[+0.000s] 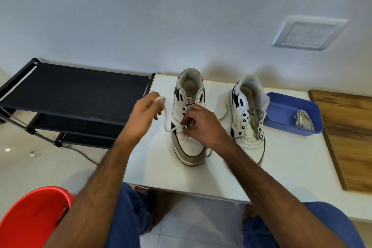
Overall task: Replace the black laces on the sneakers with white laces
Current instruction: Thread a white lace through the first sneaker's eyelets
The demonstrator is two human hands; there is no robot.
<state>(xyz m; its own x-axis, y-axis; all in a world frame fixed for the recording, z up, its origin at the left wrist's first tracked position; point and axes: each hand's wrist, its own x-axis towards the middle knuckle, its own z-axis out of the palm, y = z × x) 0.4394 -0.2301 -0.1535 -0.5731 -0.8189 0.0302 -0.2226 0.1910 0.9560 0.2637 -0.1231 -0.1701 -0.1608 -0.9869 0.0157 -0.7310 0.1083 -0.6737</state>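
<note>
Pinching white lace (167, 116), hands (141, 115) beside sneaker (189, 127), table edge (187, 192) near.

Two sneakers (189, 119) side by side on table (281, 167), tray (281, 106) right, rack (76, 90) left

Left sneaker (189, 119): white w/ black side panels, black eyelets, grey-beige toe trim, small red mark on tongue. Right sneaker (248, 121): white w/ black panels + black eyelets. Lace (167, 116) being threaded: white. Tray (281, 106): blue, w/ white lace bundle (304, 120) inside. Tabletop (281, 167): white. Board (350, 127): brown wood grain. Rack (80, 86): black. Chair (30, 217): red. Jeans (128, 217): blue.
</note>
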